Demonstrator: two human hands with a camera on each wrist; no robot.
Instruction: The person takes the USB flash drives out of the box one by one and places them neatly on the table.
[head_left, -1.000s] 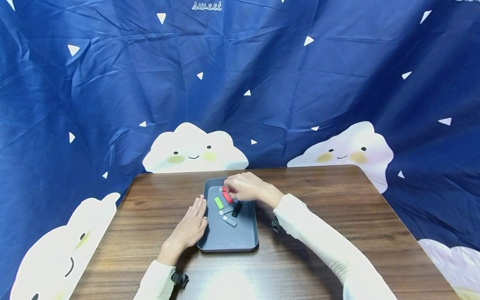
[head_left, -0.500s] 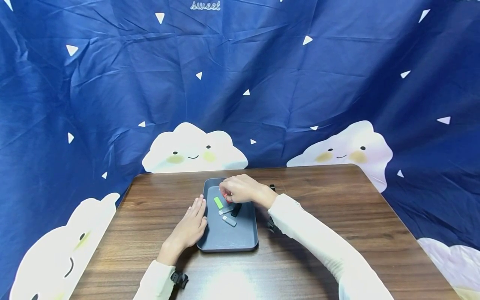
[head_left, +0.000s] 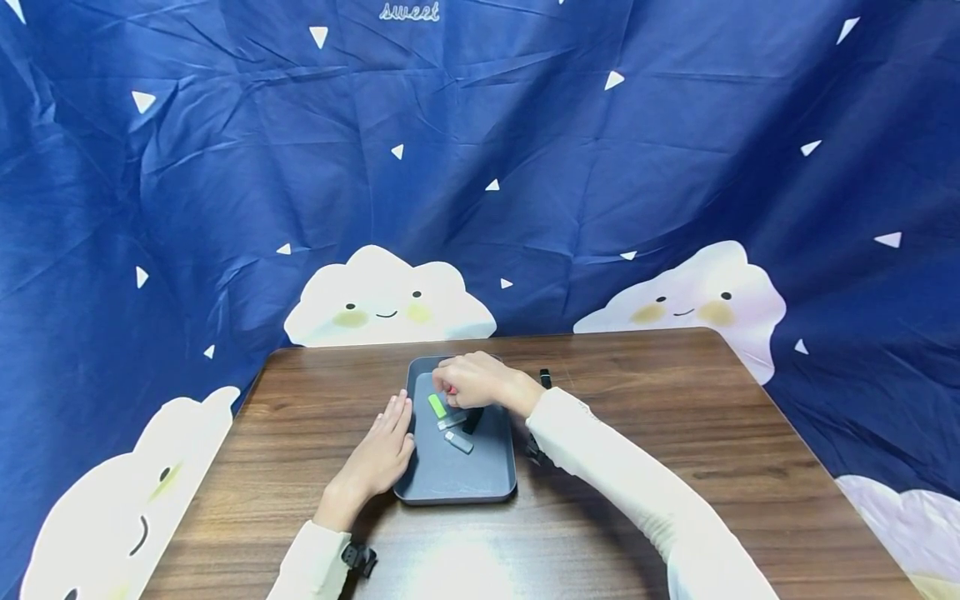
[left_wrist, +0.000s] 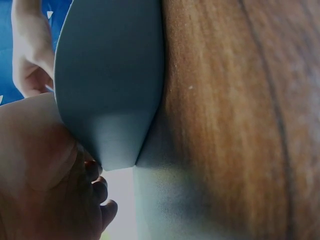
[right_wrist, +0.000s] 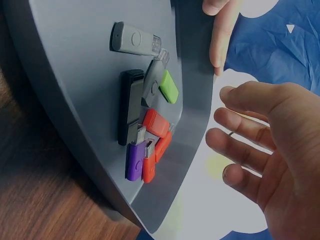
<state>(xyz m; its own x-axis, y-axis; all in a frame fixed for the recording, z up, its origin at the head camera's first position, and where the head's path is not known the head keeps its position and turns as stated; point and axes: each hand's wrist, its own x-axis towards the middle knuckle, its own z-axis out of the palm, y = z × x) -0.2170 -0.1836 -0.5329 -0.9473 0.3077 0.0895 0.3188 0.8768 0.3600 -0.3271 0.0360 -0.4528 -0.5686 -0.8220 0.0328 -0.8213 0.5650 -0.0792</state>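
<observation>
Sticks of many colours are kept in a grey tray (head_left: 480,479) on a brown wooden table (head_left: 675,417). They are small memory sticks. The right hand (head_left: 472,381) is held over the far end of the tray. In the head view its fingers look bent downward, and a bit of red shows at the fingertips. In the right wrist view the fingers (right_wrist: 250,130) are spread and only loosely bent, and nothing is gripped in them. So the right hand is let go and holds nothing.

Under that hand, a red stick (right_wrist: 156,123) is seen lying in the tray. Two more red sticks (right_wrist: 154,159) and a purple stick (right_wrist: 134,160) are found just beside it, near the tray's edge. A black stick (right_wrist: 129,105) lies next to them. A green stick (head_left: 437,406) is seen nearer the left side of the tray, with a grey stick (head_left: 452,422) touching it. Another grey stick (head_left: 459,442) lies alone closer to the person.

The left hand (head_left: 377,457) is laid flat on the table, with straight fingers pressed against the tray's left side. Nothing is gripped by it.

One small black thing (head_left: 545,378) is seen on the table to the right of the tray. A blue cloth (head_left: 525,167) with white clouds is hung behind the table.
</observation>
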